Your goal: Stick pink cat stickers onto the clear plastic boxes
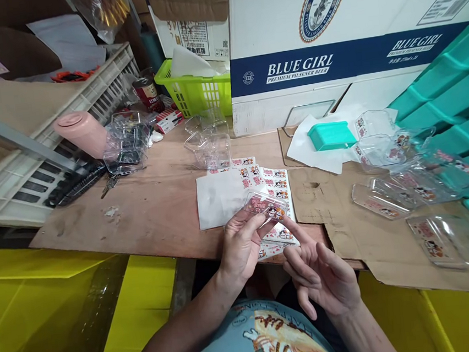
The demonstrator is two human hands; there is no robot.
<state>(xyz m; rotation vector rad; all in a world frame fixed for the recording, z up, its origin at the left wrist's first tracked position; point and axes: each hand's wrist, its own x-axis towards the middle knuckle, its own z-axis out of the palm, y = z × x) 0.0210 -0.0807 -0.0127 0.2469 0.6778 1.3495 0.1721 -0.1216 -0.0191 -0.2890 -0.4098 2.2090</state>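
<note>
A small clear plastic box (263, 205) with pink lettering and cartoon cat stickers is held in my left hand (241, 244), thumb on top. My right hand (320, 273) has its fingers apart, and its index fingertip touches the box's right end near the cats. Beneath the box, sticker sheets (280, 180) with cats and pink print lie on the wooden table, beside a blank white sheet (216, 200). Clear boxes bearing similar stickers (416, 189) are gathered at the right on flattened cardboard.
Unstickered clear boxes (211, 148) sit beyond the sheets. Farther back are a green basket (193, 91) and a white beer carton (286, 104). A pink cup (81, 134) stands left, teal crates (454, 88) right, and a teal box (331, 135) on white paper.
</note>
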